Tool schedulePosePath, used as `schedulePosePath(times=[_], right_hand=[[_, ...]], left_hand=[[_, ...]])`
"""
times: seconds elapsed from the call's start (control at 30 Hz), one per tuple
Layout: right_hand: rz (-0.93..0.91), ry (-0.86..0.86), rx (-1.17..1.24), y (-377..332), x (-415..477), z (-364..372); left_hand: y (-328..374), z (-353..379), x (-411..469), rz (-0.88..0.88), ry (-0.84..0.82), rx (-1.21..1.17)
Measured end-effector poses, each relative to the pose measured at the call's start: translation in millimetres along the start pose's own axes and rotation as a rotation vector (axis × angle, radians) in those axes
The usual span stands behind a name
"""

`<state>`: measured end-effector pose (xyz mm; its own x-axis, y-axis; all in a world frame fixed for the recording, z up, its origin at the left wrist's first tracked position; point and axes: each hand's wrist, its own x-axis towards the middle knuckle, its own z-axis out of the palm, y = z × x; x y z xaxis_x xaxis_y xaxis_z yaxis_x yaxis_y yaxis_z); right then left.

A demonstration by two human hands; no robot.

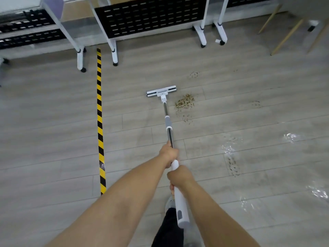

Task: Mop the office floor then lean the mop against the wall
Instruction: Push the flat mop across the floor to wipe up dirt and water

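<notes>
Both hands around the mop

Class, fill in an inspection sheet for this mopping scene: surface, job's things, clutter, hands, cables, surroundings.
Surface: grey plank floor; wet patches and dirty footprints on the right.
Job's things: mop, its mop head flat on the floor, just left of the crumbs.
Clutter: brown crumb pile, with scattered bits nearer the person.
Hands: left hand grips the metal shaft; right hand grips the white handle behind it.
Cables: nothing seen.
Surroundings: yellow-black tape strip; white desks on castors with black panels; wooden legs at top right.
</notes>
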<state>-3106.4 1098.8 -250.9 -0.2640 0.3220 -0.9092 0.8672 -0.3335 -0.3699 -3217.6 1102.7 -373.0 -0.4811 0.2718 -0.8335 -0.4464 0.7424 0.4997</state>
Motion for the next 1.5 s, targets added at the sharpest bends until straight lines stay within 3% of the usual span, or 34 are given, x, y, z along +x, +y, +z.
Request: schedulePosePath(times=[0.33,0.77,0.97,1.5], right_hand=[[0.049,-0.014,0.035,-79,72,19],[0.012,0.004,-0.075,1,62,13],[0.023,-0.024,-0.112,84,20,12],[0.107,-0.033,-0.219,415,-190,39]], left_hand=[[66,-42,64,0.034,0.026,0.135],[12,-2,40,0.048,0.006,0.258],[-51,35,-24,0.035,0.001,0.287],[-326,150,-304,0.060,-0.016,0.284]])
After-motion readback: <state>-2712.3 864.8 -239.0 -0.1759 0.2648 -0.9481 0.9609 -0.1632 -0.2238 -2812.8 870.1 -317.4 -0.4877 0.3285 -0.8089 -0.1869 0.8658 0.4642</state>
